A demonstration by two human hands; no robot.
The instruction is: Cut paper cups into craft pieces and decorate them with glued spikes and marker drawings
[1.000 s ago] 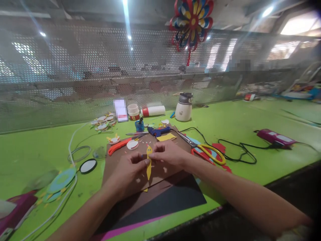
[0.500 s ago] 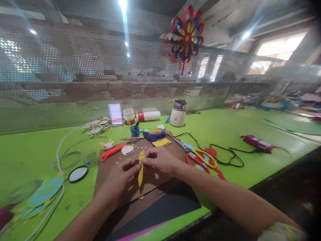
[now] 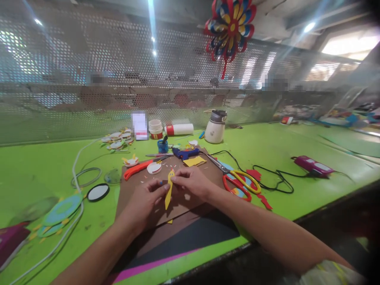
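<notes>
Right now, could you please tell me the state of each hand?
Left hand: closed, pinching the yellow paper cutout at its middle.
Right hand: closed, pinching the same cutout near its top.

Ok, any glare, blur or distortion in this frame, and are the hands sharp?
Head view: the left hand and right hand, pinching the yellow cut-out, are reasonably sharp; head view, top: a ceiling lamp throws a flare streak and the window is blown out; head view, edges: the green table bows with wide-angle distortion, and the right corners darken.
</notes>
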